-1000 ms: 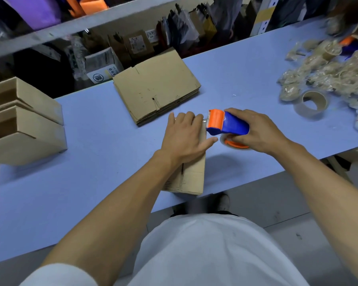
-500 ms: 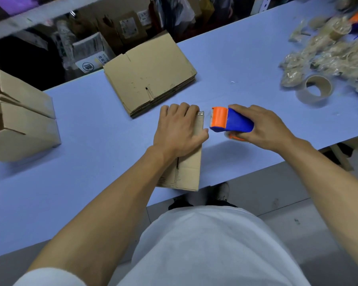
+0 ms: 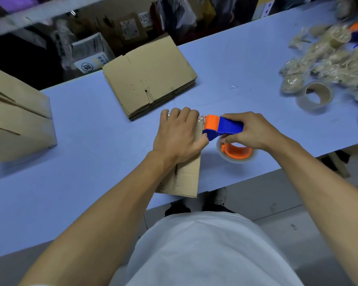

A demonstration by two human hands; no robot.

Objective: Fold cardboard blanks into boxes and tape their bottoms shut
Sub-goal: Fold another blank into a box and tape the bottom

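Note:
A folded cardboard box [image 3: 186, 178] stands at the near edge of the blue table [image 3: 87, 141]. My left hand [image 3: 179, 135] lies flat on its top with the fingers reaching over the far edge. My right hand [image 3: 250, 131] grips the blue and orange tape dispenser [image 3: 221, 126], whose orange head touches the box's far right corner beside my left thumb. Its clear tape roll [image 3: 236, 153] hangs below my right hand. A stack of flat cardboard blanks [image 3: 149, 79] lies behind the box.
Two finished open boxes [image 3: 15, 120] are stacked at the left. A spare tape roll [image 3: 314, 99] and a heap of crumpled clear tape [image 3: 329, 62] sit at the right. Shelves with packages stand behind the table. The table's near edge runs just under the box.
The dispenser has tilted so its tape roll shows below my right hand, and its head has closed in on the box's corner. My left hand stays pressed on the box.

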